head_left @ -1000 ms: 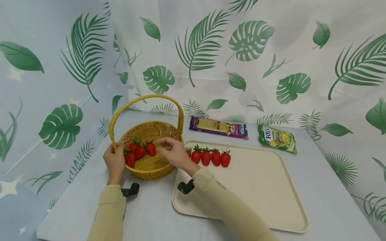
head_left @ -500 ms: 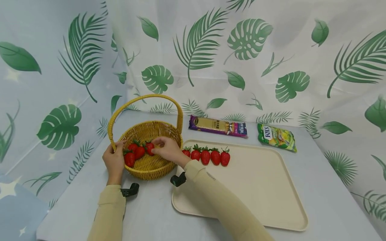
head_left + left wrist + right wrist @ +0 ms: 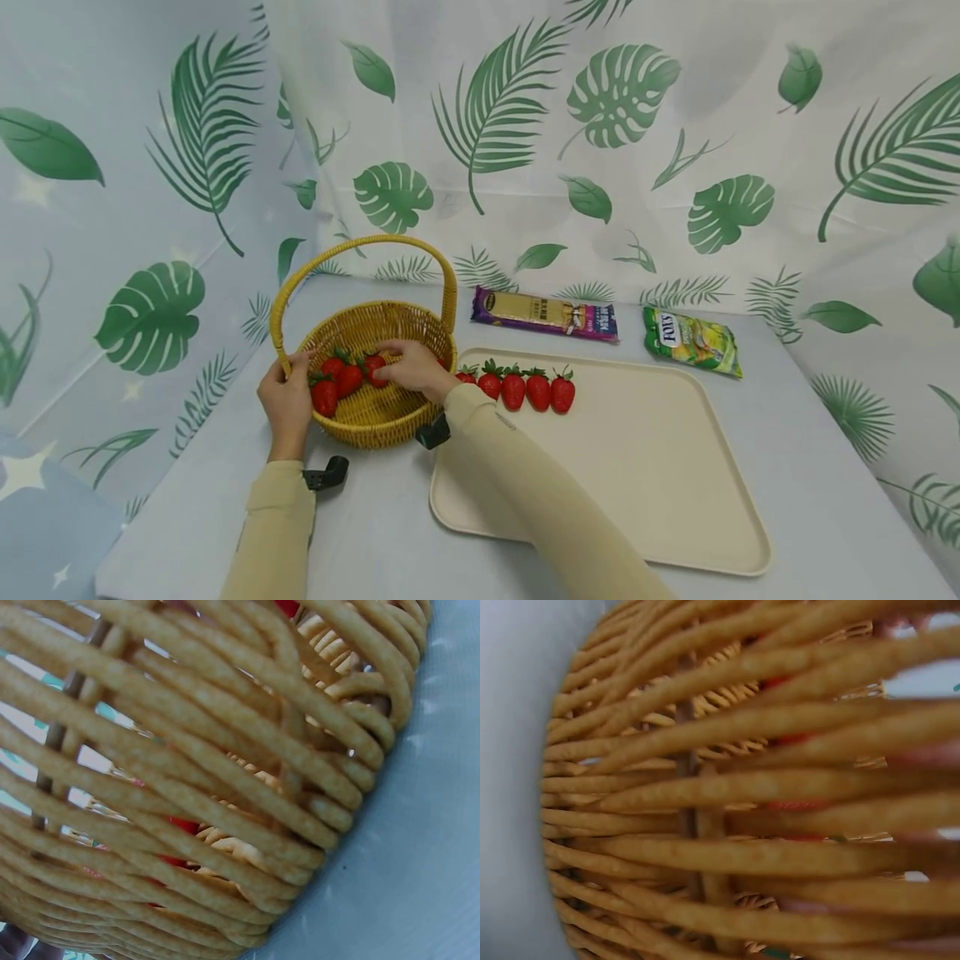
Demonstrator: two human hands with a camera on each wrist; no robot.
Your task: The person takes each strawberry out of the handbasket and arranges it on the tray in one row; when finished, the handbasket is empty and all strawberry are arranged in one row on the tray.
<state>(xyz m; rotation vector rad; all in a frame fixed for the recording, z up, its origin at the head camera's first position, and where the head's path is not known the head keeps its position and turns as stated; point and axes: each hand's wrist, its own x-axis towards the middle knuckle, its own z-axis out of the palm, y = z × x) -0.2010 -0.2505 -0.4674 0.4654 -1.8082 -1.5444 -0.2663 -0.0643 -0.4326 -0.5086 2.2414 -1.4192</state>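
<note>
A yellow wicker basket (image 3: 375,435) with a tall arched handle stands at the left, several red strawberries (image 3: 348,381) grouped inside its left half. My left hand (image 3: 287,404) grips the basket's left rim near the foot of the handle. Reaching in over the right rim, my right hand (image 3: 415,367) pinches the rightmost strawberry (image 3: 372,369) of the group between thumb and fingers. Both wrist views are filled by the woven wall, the basket side (image 3: 187,750) on the left and the wicker strands (image 3: 705,787) on the right, with red patches showing through gaps.
Right of the basket lies a beige tray (image 3: 615,475) with a row of strawberries (image 3: 513,390) along its upper left. Behind it are a long purple-and-gold food packet (image 3: 543,313) and a green FOX'S candy bag (image 3: 692,342). A leaf-print curtain (image 3: 510,233) closes off the back.
My right hand has moved left into the basket and its fingers have come onto the rightmost strawberry there. My left hand keeps its hold on the rim.
</note>
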